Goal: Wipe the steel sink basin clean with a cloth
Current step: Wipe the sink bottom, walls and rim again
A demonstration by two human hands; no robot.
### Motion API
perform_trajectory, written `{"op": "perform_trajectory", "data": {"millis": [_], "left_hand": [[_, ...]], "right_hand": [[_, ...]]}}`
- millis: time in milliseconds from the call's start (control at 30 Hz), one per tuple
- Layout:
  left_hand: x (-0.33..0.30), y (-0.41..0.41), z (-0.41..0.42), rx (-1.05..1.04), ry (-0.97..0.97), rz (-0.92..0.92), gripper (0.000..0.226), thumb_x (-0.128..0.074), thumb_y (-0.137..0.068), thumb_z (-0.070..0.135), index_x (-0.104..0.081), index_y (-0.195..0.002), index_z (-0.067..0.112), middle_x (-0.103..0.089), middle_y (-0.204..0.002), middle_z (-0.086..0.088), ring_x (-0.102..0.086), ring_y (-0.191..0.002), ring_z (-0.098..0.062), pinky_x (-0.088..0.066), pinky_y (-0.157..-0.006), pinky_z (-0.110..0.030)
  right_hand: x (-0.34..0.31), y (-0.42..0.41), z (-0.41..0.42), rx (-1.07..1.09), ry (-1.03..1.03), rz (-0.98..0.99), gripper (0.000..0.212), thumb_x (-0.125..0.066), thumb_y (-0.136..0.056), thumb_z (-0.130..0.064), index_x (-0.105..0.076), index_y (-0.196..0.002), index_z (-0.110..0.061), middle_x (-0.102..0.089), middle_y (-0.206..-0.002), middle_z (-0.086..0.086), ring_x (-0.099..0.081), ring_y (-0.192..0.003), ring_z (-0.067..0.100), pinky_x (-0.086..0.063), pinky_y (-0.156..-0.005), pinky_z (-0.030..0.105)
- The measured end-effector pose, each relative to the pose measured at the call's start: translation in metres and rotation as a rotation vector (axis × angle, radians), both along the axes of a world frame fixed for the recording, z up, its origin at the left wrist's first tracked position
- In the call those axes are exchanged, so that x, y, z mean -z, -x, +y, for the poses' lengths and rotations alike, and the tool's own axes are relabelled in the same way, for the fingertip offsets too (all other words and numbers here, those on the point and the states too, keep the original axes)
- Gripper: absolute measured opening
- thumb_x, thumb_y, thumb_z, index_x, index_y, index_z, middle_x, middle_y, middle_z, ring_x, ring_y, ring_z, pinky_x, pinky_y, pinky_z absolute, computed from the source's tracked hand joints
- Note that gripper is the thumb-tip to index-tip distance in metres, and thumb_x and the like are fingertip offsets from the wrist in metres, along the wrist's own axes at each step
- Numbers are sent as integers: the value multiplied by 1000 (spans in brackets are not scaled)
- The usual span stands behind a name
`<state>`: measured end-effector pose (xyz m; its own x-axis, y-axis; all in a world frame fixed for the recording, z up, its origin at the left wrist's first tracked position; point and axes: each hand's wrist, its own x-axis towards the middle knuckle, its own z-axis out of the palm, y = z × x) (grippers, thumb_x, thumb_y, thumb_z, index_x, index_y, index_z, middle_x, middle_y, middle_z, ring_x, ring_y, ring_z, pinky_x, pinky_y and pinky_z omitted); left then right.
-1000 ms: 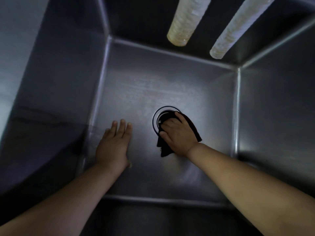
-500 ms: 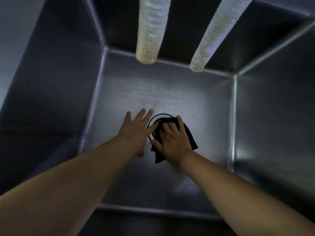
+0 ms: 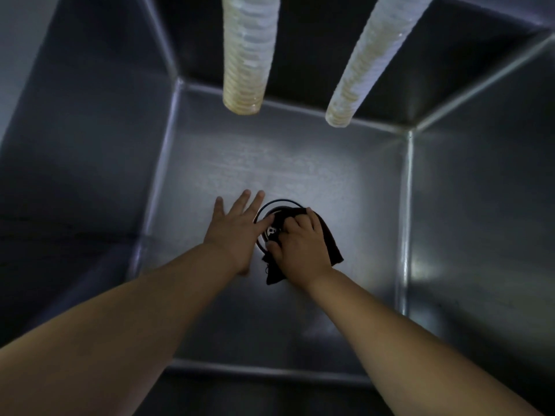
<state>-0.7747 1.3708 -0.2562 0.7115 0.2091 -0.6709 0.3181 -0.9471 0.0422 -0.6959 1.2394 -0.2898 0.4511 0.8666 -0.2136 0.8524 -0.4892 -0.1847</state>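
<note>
I look down into a deep steel sink basin (image 3: 300, 163) with a round drain (image 3: 277, 204) in the middle of its floor. A dark cloth (image 3: 329, 241) lies over the right half of the drain. My right hand (image 3: 298, 246) presses on the cloth with fingers curled into it. Just left of the drain my left hand (image 3: 237, 225) lies flat on the basin floor, fingers spread, its thumb reaching across the drain ring to the cloth's edge.
Two pale ribbed hoses hang down from above, one (image 3: 247, 52) at centre and one (image 3: 366, 64) to its right, ending over the back of the basin. Steel walls (image 3: 84, 163) close in on all sides.
My left hand slid right across the floor from the basin's left part to the drain. The right hand stayed on the cloth and curled its fingers. The view tilted, so the hoses look longer.
</note>
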Motion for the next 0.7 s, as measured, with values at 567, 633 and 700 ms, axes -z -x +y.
{"op": "perform_trajectory", "data": {"millis": [567,633,700], "left_hand": [[4,1,-2,-57,25,-53,125,-85,-60,23,2,-148,36,28,-154,-3,23,-142,-26,2,-113,-61],[4,1,-3,-73,24,-75,125,-82,-64,15,9,-148,33,26,-155,-3,22,-143,-26,0,-114,-60],[3,4,-4,-86,24,-105,128,-80,-67,14,20,-146,29,27,-155,-3,20,-143,-24,-1,-116,-56]], "right_hand": [[7,-38,-72,408,-105,-114,47,-72,-78,-21,-59,-122,-8,-52,-127,22,-48,-106,46,-32,-98,46],[6,-62,-56,501,-64,-124,54,-58,-88,-28,-45,-137,-10,-37,-143,21,-33,-125,43,-22,-109,50],[8,-85,-37,495,24,-137,64,-44,-93,-42,-25,-149,-16,-18,-155,16,-14,-141,35,-5,-115,48]]}}
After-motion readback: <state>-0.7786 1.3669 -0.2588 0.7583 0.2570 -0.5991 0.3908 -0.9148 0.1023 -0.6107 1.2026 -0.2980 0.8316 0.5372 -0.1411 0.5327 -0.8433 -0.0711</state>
